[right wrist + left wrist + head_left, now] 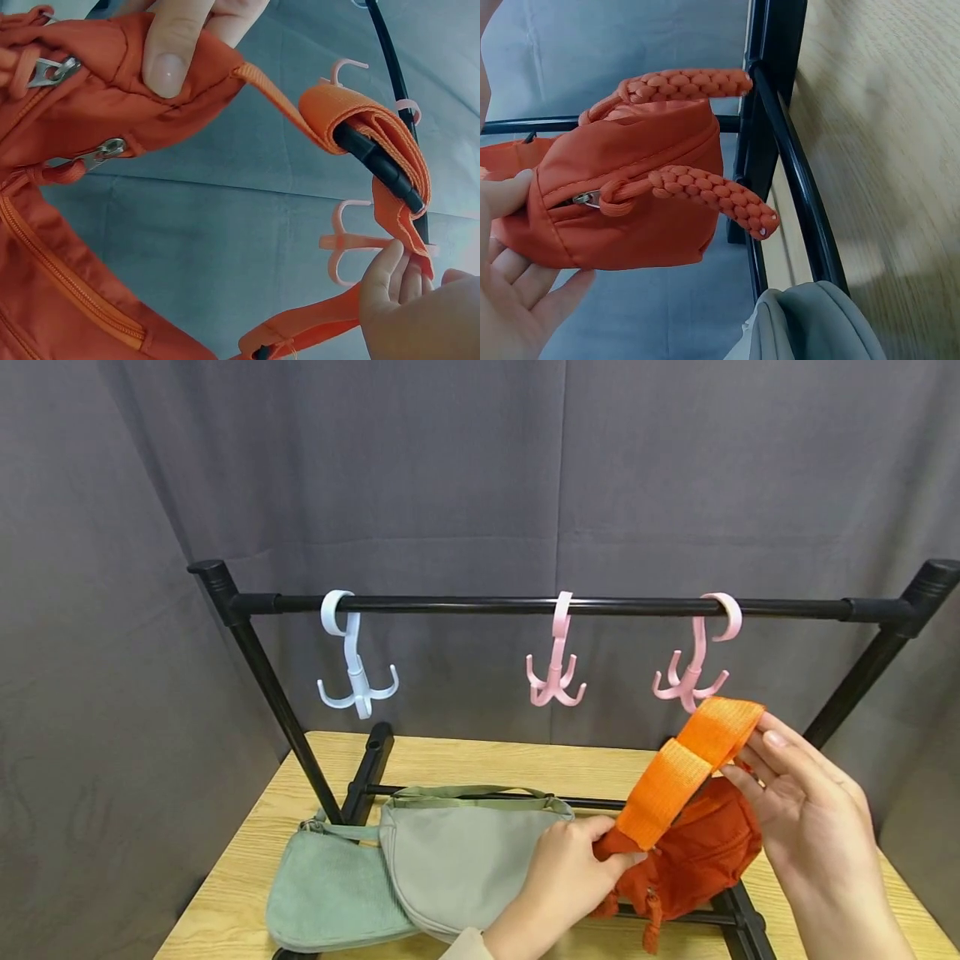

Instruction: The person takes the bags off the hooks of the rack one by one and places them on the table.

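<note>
An orange-red waist bag [708, 852] with braided zipper pulls [712, 199] hangs between both hands, in front of the rack. My left hand [566, 877] grips one end of the bag where the strap joins, its thumb pressed on the fabric in the right wrist view. My right hand [817, 818] holds the bright orange strap [675, 785] near its upper bend, between thumb and fingers. In the right wrist view the strap is folded around a black buckle [382, 169]. The strap's top lies just below the right pink hook [690, 681] in the head view.
A black rack bar [465, 605] carries a light blue hook [357, 681], a middle pink hook [557, 677] and the right one. A grey-green bag [465, 868] and a teal bag [330, 889] lie at the rack's base on the wooden table [225, 893]. A grey curtain hangs behind.
</note>
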Action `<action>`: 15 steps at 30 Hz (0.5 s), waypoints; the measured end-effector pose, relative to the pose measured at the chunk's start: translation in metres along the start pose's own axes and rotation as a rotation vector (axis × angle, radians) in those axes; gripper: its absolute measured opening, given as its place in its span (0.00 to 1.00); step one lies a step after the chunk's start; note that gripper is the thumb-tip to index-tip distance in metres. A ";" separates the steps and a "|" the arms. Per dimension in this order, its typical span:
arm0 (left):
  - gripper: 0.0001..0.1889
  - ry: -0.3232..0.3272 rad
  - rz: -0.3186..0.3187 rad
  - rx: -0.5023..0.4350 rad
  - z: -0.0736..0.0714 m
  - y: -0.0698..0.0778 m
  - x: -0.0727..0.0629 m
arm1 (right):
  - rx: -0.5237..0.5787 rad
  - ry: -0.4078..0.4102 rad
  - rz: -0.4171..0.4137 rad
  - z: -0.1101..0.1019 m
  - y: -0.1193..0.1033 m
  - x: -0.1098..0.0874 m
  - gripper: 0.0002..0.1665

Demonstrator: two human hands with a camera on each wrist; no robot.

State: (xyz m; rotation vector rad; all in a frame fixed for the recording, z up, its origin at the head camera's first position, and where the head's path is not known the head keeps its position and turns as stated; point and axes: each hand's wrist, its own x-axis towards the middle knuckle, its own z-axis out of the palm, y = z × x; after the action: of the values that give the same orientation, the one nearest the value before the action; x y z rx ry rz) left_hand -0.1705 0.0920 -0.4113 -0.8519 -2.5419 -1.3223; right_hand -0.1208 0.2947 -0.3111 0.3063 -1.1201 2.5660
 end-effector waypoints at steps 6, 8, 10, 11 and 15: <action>0.11 0.015 -0.038 -0.083 -0.003 0.002 0.001 | 0.005 0.014 -0.003 -0.002 -0.001 -0.001 0.21; 0.11 0.017 -0.035 -0.101 -0.004 0.002 0.002 | 0.022 0.003 -0.013 -0.003 -0.001 -0.001 0.22; 0.11 0.015 -0.027 -0.105 -0.004 0.003 0.002 | 0.042 -0.012 -0.026 -0.005 -0.001 -0.001 0.22; 0.10 0.013 -0.023 -0.101 -0.004 0.003 0.002 | 0.044 -0.026 -0.032 -0.006 -0.001 -0.001 0.23; 0.10 -0.003 -0.028 -0.102 -0.004 0.003 0.001 | 0.038 -0.053 -0.028 -0.009 0.000 -0.002 0.23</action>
State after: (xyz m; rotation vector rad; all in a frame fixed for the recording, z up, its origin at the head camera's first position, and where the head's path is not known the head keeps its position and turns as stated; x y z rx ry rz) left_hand -0.1701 0.0905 -0.4063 -0.8395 -2.5158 -1.4719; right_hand -0.1195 0.3005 -0.3178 0.3979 -1.0781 2.5713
